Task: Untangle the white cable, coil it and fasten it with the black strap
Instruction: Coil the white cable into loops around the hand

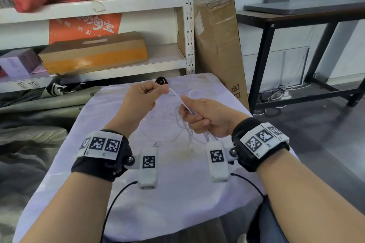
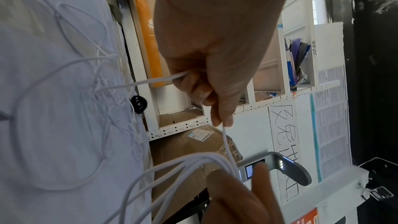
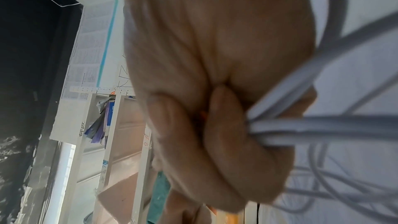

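Note:
The thin white cable [image 1: 178, 98] runs taut between my two hands above the cloth-covered table [image 1: 177, 193]. My left hand [image 1: 145, 95] pinches one strand of the white cable [image 2: 150, 79] between thumb and curled fingers. My right hand [image 1: 199, 117] is closed in a fist around several gathered loops of the white cable [image 3: 318, 125], which hang below it. More tangled cable [image 2: 64, 108] lies loose on the cloth. The black strap [image 1: 161, 80], a small rolled piece, sits at the table's far edge just beyond my left hand; the left wrist view shows the black strap [image 2: 139, 103] beside the tangle.
White metal shelving [image 1: 187, 25] with cardboard boxes [image 1: 92, 55] stands behind the table. A tall wrapped carton [image 1: 219, 45] leans at the back right. A dark table [image 1: 306, 17] stands to the right over cables on the floor. Grey-green fabric [image 1: 29, 144] is heaped on the left.

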Available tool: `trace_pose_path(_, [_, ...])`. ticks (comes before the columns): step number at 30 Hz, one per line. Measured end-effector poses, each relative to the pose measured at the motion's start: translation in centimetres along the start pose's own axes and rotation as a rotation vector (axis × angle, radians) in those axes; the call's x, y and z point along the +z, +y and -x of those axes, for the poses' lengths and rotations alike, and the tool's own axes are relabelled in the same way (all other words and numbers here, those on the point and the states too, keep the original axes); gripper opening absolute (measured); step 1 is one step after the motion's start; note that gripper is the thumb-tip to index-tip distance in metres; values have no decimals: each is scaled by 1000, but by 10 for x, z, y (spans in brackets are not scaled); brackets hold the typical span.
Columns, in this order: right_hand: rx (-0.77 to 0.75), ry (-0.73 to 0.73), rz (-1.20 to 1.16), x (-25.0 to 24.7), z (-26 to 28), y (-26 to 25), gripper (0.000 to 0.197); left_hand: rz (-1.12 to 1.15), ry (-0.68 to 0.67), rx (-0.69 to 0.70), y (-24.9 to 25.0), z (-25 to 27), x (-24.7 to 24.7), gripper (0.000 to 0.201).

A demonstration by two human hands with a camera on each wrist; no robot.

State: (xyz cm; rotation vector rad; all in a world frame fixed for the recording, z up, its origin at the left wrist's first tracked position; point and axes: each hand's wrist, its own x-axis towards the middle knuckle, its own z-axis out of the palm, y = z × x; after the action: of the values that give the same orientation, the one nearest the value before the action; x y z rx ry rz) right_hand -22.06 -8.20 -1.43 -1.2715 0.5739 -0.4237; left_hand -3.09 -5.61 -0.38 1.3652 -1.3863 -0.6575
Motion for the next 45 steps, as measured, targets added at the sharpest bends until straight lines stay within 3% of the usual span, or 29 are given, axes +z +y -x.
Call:
trace_pose_path(4, [73,-170,57,3,3,0,44,-50,-41,-18,-1,1,6,21])
trace_pose_path(7, [65,-206,-2,3,4,-2,43,-98,-169,16,4,4,7,14])
trace_pose_path(11, [46,-195,-59,-1,5,-4,45,-223,-317,176,13,8,-1,41])
trace_pose_path(13, [56,-188,-39,0,5,-2,44,-231,-374,214,18,8,-6,43])
trace_pose_path(16, [81,-175,-22,2,4,-1,43,-228,-648,168,24,9,-8,48])
trace_pose_path(18, [85,-147,0,3,4,0,43,-312,-744,124,26,11,-3,54])
trace_pose_path(22, [64,-141,17,6,5,-1,44,-687,-549,245,17,11,9,25])
trace_pose_path(24, [46,-136,20,7,4,-1,43,-764,-429,282,10,10,11,12])
trace_pose_path(27, [44,-105,15,10,1,-1,38,-735,-295,289,-1,5,10,10])
trace_pose_path(30, [42,-102,-17,12,-1,-1,35,-751,-187,337,-11,0,10,23])
trace_pose_path(33, [23,-114,-23,11,0,-1,29,-635,-135,323,-13,1,7,36])
trace_pose_path(38, [10,-88,-45,11,1,-2,26,-116,-248,166,-5,5,7,36])
trace_pose_path(42, [43,-102,-64,6,4,-5,27,-1,-205,23,-4,8,8,36])
trace_pose_path(45, [82,-152,-10,10,5,-8,29,64,-195,11,-1,8,9,24])
